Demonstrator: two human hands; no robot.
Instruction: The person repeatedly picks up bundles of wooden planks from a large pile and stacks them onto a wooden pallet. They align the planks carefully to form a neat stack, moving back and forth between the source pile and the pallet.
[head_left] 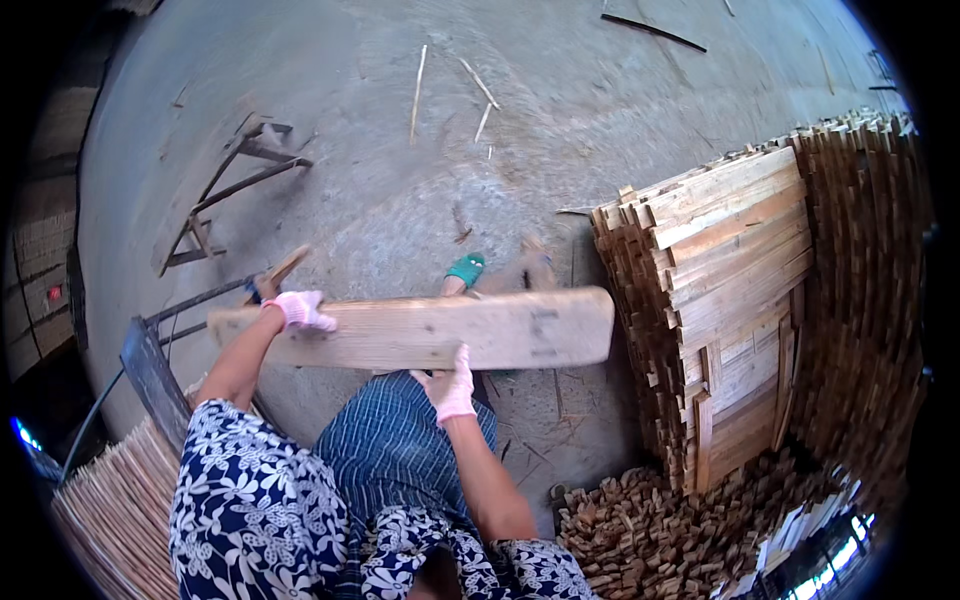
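the plank (420, 330) lies crossways over the person's lap, left hand (298, 308) on its left end, right hand (450, 388) under its near edge around the middle. stacked slats (720, 280) stand to the right, wood offcuts (650, 530) heaped before them, metal frame (235, 180) on the floor behind left.

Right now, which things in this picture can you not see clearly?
Head view only:
- Left hand fingers: curled over the plank, grip hidden.
- Right hand fingertips: behind the plank's lower edge.
- Foot in green sandal: mostly behind the plank.
- Stacked wood strips: right part fades into the dark rim.
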